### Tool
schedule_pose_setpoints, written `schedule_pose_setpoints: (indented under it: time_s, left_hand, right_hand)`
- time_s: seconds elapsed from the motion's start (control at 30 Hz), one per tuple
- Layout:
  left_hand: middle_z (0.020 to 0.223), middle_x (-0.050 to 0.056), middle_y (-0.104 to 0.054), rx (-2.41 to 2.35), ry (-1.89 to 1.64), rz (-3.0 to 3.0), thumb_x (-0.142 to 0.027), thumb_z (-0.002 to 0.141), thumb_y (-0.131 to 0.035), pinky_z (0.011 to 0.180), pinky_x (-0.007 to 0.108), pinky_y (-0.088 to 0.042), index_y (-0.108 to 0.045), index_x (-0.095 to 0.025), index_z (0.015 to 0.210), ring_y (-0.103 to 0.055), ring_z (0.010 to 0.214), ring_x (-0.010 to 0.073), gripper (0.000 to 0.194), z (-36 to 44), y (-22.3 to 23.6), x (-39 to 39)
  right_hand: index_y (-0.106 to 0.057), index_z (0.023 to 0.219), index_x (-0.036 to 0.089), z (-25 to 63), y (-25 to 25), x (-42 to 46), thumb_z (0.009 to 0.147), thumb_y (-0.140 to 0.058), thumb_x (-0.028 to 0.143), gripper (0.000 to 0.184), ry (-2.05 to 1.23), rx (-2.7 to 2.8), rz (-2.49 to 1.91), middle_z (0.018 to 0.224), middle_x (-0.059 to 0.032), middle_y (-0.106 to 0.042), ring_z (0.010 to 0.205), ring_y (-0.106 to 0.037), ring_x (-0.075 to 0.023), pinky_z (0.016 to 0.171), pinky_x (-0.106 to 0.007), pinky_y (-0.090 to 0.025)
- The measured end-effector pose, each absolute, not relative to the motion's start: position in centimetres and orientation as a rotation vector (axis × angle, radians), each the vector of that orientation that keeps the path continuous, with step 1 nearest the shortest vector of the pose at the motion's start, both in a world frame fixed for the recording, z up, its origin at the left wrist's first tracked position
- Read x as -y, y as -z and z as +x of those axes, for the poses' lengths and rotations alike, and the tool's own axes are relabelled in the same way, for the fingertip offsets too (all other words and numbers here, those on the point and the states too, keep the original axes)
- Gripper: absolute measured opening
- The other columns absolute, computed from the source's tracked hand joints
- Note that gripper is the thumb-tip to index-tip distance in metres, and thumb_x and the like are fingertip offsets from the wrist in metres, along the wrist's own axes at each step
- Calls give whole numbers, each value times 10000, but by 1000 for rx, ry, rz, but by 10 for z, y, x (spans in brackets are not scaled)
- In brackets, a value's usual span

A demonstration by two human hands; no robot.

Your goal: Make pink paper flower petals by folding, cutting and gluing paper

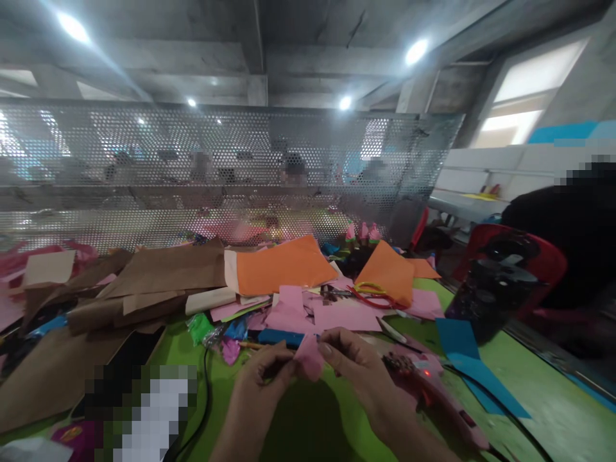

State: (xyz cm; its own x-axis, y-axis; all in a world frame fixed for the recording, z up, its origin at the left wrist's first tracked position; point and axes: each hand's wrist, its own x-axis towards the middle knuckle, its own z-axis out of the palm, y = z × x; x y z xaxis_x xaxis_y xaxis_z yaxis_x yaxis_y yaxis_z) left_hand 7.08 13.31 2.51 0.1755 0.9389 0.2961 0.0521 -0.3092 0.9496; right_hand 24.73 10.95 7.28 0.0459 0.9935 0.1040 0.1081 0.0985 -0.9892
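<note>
A small pink paper piece (308, 359) is held up between my two hands, over the green tabletop. My left hand (269, 375) pinches its left edge between thumb and fingers. On the other side, my right hand (353, 362) grips its upper right edge with thumb and forefinger. The piece looks curved, and its lower end is rounded. Just beyond the hands lie pink paper sheets (346, 317) and a blue strip-like object (282, 337). A pink glue gun (447, 401) with a red light rests to the right of my right hand.
Orange sheets (283, 264) and brown paper (168, 266) are heaped at the back, before a perforated metal screen (231, 154). Red-handled scissors (373, 296) lie on the heap. A dark container (495, 295) stands at the right edge, by blue paper (481, 369). Black cables cross the table (231, 410).
</note>
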Motion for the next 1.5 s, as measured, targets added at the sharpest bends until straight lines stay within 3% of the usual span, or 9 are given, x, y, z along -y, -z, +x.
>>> schedule_pose_setpoints:
  time_s: [0.17, 0.43, 0.67, 1.13, 1.5]
  left_hand:
    - [849, 49, -712, -1062, -1335, 1566, -292, 805, -637, 775, 304, -490, -716, -197, 802, -646, 849, 214, 124, 69, -21, -136]
    - [785, 18, -689, -988, -1384, 1530, -253, 798, -636, 705, 266, -475, -703, -195, 772, -635, 760, 180, 92, 75, -26, -132]
    - [724, -8, -695, -959, -1383, 1508, -218, 781, -652, 675, 234, -457, -697, -199, 750, -622, 706, 149, 59, 75, -39, -128]
    - [761, 32, -670, -1006, -1375, 1550, -255, 772, -641, 689, 272, -466, -698, -172, 750, -611, 736, 179, 103, 76, -44, -127]
    - [768, 29, -660, -991, -1362, 1608, -213, 785, -622, 677, 260, -455, -693, -176, 748, -602, 737, 169, 89, 75, -46, -126]
  right_hand:
    - [-585, 667, 189, 248, -71, -111, 740, -704, 477, 320, -1012, 1338, -1313, 621, 31, -536, 605, -466, -140, 554, -247, -339]
    - [-570, 650, 182, 247, -66, -115, 726, -669, 385, 238, -997, 1378, -1292, 576, 44, -470, 560, -406, -130, 532, -251, -306]
    - [-604, 697, 172, 249, -67, -116, 756, -624, 369, 207, -957, 1420, -1261, 641, 14, -539, 612, -456, -152, 578, -265, -343]
    - [-607, 748, 177, 249, -63, -119, 780, -618, 371, 197, -941, 1435, -1218, 707, -16, -597, 692, -507, -185, 643, -287, -388]
    - [-595, 791, 197, 248, -60, -118, 800, -643, 385, 195, -1000, 1383, -1198, 696, 26, -537, 639, -457, -142, 563, -242, -348]
